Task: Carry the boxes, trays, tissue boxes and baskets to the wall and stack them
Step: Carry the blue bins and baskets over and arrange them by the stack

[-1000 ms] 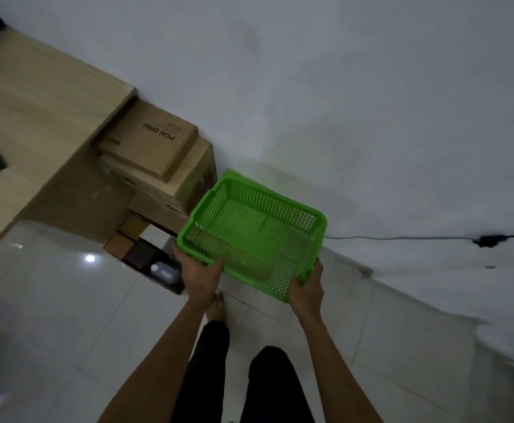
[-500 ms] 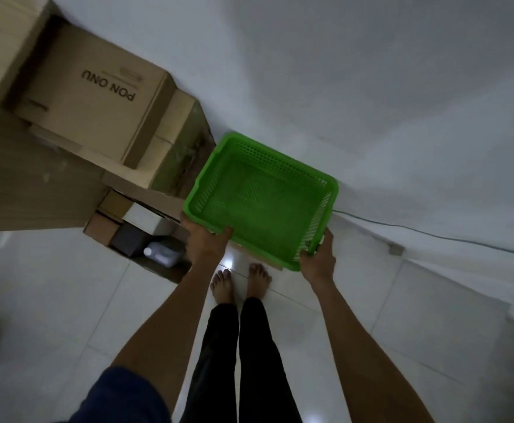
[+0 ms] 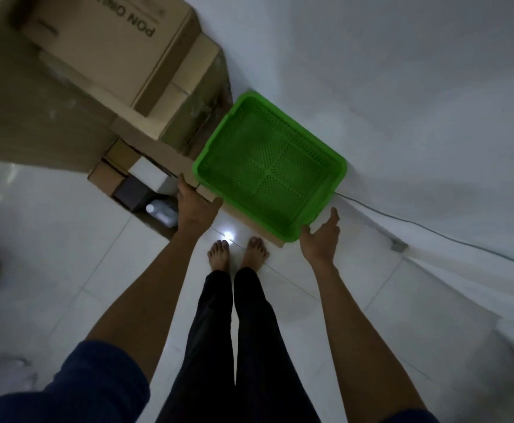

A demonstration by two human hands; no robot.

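Note:
A green perforated plastic basket (image 3: pixel 269 166) sits low against the white wall (image 3: pixel 402 87), resting on a flat cardboard box (image 3: pixel 275 241) whose edge shows under it. My left hand (image 3: pixel 193 206) is at the basket's near left corner with its fingers spread and nothing in it. At the near right corner, my right hand (image 3: pixel 321 239) is open too, its thumb just touching the rim. To the left stands a stack of cardboard boxes (image 3: pixel 121 50), the top one printed "PON ONU".
A wooden desk side (image 3: pixel 20 123) stands at the left, with small boxes and a white bottle (image 3: pixel 161 210) under it. A dark cable (image 3: pixel 432 233) runs along the wall base at the right. My bare feet (image 3: pixel 237 251) stand on glossy white tiles before the basket.
The basket went down and forward from my hands onto the flat box by the wall. Both hands let go of its rim and opened. The view tilted further down.

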